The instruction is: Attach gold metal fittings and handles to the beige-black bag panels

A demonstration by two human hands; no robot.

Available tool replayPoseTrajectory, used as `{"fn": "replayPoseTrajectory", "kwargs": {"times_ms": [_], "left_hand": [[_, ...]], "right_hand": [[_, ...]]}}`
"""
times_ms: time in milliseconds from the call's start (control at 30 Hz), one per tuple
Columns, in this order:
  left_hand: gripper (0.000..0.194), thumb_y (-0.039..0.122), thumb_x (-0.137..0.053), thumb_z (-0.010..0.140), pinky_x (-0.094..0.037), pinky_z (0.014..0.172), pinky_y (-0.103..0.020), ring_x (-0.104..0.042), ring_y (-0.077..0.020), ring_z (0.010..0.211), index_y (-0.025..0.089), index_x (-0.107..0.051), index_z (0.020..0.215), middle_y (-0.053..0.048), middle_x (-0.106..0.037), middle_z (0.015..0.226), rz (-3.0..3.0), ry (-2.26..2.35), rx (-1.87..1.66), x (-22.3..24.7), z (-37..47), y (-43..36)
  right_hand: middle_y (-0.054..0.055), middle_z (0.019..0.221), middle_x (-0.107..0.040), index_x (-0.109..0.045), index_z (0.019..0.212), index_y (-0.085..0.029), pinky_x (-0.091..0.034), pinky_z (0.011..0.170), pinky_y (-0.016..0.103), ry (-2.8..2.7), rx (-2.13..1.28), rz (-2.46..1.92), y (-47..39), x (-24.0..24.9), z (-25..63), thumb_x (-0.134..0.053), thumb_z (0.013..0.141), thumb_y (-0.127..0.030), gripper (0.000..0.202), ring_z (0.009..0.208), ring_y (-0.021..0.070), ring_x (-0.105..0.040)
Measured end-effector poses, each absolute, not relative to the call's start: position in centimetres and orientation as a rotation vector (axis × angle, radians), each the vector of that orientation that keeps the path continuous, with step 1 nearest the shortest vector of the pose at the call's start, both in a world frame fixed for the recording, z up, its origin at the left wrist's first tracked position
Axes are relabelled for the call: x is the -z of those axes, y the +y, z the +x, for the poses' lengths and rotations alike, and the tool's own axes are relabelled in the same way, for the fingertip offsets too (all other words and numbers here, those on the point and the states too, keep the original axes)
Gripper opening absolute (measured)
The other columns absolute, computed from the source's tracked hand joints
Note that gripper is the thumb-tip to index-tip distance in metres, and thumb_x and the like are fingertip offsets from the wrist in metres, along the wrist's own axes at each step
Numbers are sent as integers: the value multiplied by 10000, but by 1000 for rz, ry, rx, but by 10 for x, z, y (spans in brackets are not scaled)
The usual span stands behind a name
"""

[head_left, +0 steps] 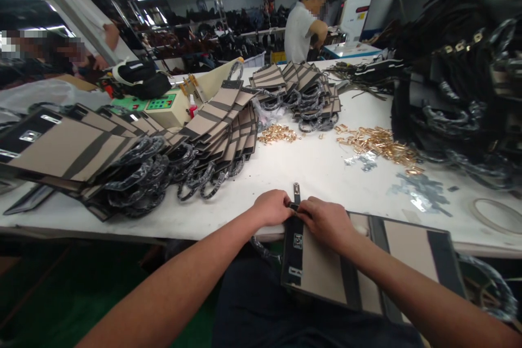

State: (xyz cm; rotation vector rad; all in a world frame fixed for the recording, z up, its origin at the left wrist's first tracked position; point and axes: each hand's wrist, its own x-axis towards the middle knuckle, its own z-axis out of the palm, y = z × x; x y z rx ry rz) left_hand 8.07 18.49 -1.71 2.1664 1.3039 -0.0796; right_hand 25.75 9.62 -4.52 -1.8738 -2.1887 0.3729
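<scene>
A beige and black panel [326,277] lies across my lap and the table's front edge, with metal plates along its black left strip. At its upper left corner a short black strap [297,191] with a metal fitting sticks up. My left hand [274,207] pinches the strap's base from the left, fingers closed. From the right, my right hand [326,220] closes its fingers on the same corner, touching the strap base. The fingertips nearly meet, and small details between them are hidden. A plastic-wrapped handle [485,283] shows at the panel's right end.
Stacked panels with wrapped handles [220,130] cover the table's left and back. Gold metal pieces [379,144], thin silver plates [424,193] and a tape roll [499,216] lie to the right. Black bags [452,81] are piled far right. A person [302,27] stands behind.
</scene>
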Motion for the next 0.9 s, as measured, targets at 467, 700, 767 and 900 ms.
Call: {"fn": "replayPoseTrajectory", "kwargs": {"times_ms": [467, 700, 767, 900], "left_hand": [[106, 165, -687, 820, -485, 498, -236, -585, -134, 475, 160, -718, 921, 31, -631, 610, 1729, 1213, 200, 23, 91, 199], [84, 150, -716, 824, -461, 440, -224, -654, -160, 469, 136, -720, 907, -25, -693, 618, 1429, 1138, 235, 30, 90, 215], [74, 153, -716, 831, -434, 420, -217, -668, -165, 468, 131, -722, 901, -43, -710, 631, 1381, 1124, 240, 32, 89, 216], [31, 161, -710, 839, -391, 397, -204, -647, -147, 442, 136, -718, 856, -24, -683, 585, 1350, 1104, 204, 35, 88, 215]], "right_hand": [[-16, 785, -749, -757, 878, -267, -384, 634, 298, -1912, -713, -1796, 111, 30, 271, -748, 881, -280, 16, 712, 195, -655], [-54, 528, -550, -685, 764, -219, -407, 448, 268, -989, -757, -1213, 103, -8, 277, -766, 933, -461, 305, 437, 127, -483], [-61, 524, -519, -636, 723, -222, -429, 450, 263, -867, -755, -1046, 105, 1, 270, -774, 934, -429, 326, 438, 123, -488], [-49, 569, -524, -604, 674, -214, -463, 488, 270, -782, -735, -1030, 110, 27, 260, -776, 924, -402, 357, 493, 134, -545]]}}
